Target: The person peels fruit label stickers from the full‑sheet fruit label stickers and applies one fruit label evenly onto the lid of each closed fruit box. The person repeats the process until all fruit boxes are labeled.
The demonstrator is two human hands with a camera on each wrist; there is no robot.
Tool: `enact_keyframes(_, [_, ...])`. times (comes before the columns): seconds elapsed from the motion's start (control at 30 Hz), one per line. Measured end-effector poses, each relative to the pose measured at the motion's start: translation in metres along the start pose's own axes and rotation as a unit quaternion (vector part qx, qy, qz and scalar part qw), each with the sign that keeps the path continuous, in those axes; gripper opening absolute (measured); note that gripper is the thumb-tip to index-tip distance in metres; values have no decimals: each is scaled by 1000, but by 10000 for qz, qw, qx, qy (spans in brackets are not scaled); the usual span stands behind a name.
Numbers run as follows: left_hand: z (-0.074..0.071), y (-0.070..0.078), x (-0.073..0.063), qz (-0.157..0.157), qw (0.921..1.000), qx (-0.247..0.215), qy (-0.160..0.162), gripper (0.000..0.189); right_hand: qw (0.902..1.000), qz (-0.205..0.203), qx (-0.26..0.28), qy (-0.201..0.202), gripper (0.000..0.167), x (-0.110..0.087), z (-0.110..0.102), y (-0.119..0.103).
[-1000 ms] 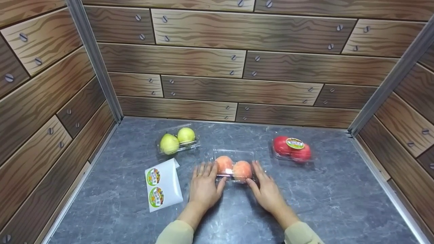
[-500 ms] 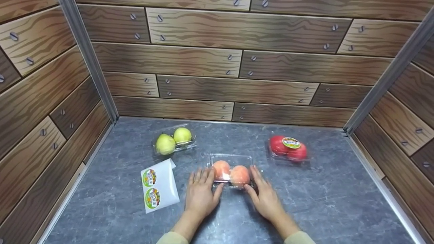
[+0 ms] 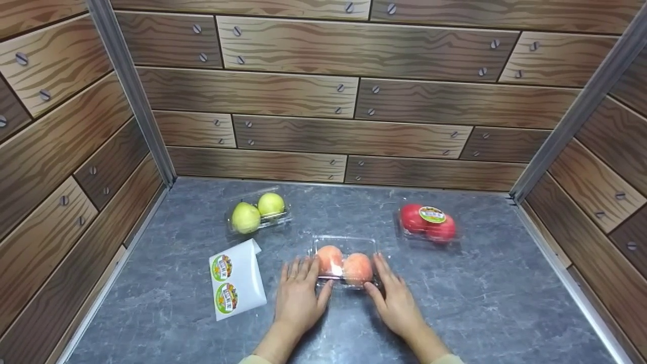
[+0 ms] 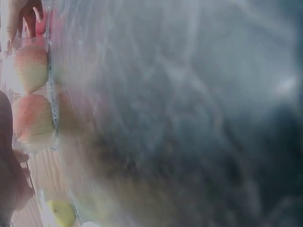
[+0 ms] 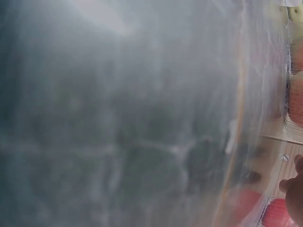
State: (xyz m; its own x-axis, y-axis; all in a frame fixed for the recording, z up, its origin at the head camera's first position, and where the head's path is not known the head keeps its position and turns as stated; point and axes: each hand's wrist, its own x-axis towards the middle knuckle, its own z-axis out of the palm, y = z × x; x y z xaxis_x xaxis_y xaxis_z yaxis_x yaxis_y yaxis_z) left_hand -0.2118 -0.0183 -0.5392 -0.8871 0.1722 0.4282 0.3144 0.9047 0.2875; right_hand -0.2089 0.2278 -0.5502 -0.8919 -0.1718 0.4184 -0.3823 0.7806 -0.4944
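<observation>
A clear plastic box with two peaches (image 3: 358, 269) stands between my two hands in the head view. My left hand (image 3: 298, 296) lies along its left side, fingers stretched forward and thumb near the front corner. On the opposite side, the straight fingers of my right hand (image 3: 397, 298) touch the box. The left wrist view shows the peaches (image 4: 32, 118) through the plastic at its left edge, with part of my left hand (image 4: 12, 175). At the right border of the right wrist view, part of my right hand (image 5: 294, 191) shows beside the box.
Back left is a clear box with two green pears (image 3: 246, 218). A sheet with two round fruit stickers (image 3: 237, 283) lies below it, one corner curled. Back right, a clear box of red fruit (image 3: 441, 230) bears a round sticker (image 3: 432, 214). Wood-patterned walls (image 3: 283, 164) surround the grey tabletop.
The box of peaches has slid toward me, with both hands drawing back along its sides. The head view has shifted slightly. The pears, red fruit and sticker sheet stay in place.
</observation>
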Motion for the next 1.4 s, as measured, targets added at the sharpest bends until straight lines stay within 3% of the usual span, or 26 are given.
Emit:
enact_keyframes(0.63, [0,0,-11,213,9992,247,226,64,9991,-15,-424,-48,67,-10,2,-1])
enact_keyframes(0.9, [-2,0,-14,173,9993,300,164,64,9994,-20,-358,-3,67,-13,3,-2])
enact_keyframes(1.07, [-8,2,-9,91,9993,355,-100,65,9992,-26,-397,50,66,-10,0,-5])
enact_keyframes(1.27, [-17,1,-3,-130,9991,-30,-410,67,9992,199,-319,129,63,-3,-7,-15])
enact_keyframes(1.4, [-25,-6,2,-338,9979,-515,-222,67,9989,306,18,359,62,5,-10,-28])
